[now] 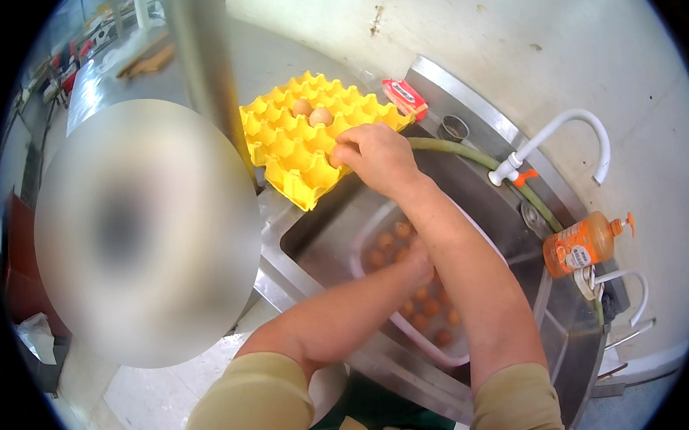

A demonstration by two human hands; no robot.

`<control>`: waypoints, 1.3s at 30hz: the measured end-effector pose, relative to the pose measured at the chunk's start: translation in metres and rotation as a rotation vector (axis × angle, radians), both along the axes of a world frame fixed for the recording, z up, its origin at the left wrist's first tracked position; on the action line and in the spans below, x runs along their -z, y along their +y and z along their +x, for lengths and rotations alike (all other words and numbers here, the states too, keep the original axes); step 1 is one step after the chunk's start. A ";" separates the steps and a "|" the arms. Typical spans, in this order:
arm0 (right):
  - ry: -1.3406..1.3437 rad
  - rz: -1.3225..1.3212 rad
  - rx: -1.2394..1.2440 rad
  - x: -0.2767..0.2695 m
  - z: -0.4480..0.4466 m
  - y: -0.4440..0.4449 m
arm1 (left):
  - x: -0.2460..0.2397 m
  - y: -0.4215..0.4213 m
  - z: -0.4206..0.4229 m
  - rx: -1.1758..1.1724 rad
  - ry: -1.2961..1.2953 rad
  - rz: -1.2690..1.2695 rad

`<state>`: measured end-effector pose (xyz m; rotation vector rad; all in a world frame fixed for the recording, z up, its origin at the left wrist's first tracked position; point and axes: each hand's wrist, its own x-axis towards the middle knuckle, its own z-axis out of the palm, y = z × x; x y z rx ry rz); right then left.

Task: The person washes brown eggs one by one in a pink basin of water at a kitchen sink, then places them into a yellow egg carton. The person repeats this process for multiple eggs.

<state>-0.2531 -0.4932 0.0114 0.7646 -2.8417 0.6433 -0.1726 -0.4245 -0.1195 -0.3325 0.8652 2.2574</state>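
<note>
My right hand [376, 155] is at the near side of a yellow egg tray [292, 177], its fingers and thumb on a brown egg [335, 156] at one of the cups. Two other brown eggs [320, 117] sit side by side farther in on the tray. My left hand [420, 263] reaches into a pale plastic basin [407, 329] of cloudy water. Several brown eggs [431, 308] lie in this water around it. My right forearm crosses above and covers part of the left hand, so its fingers are hidden.
The basin stands in a stainless steel sink [314, 239]. Along the wall side are a white tap [512, 164], a green hose [457, 146], an orange pump bottle [579, 245], a metal cup [453, 128] and a red packet [406, 98]. A vertical pole [202, 54] rises beside the tray.
</note>
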 end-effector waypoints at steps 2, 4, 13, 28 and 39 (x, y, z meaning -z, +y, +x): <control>0.171 -0.169 -0.026 0.010 -0.003 0.008 | 0.000 0.000 0.001 -0.006 0.027 -0.027; 0.245 -0.285 -0.012 0.009 0.001 0.020 | 0.001 -0.001 0.001 -0.008 0.066 -0.060; -0.038 -0.345 0.438 0.045 0.077 0.166 | -0.019 -0.019 -0.005 0.052 0.154 -0.178; -0.482 0.154 0.583 0.207 0.153 0.226 | -0.024 -0.021 -0.002 0.006 0.171 -0.274; -0.683 -1.001 0.821 0.166 0.142 0.213 | -0.023 -0.018 0.003 0.116 0.257 -0.429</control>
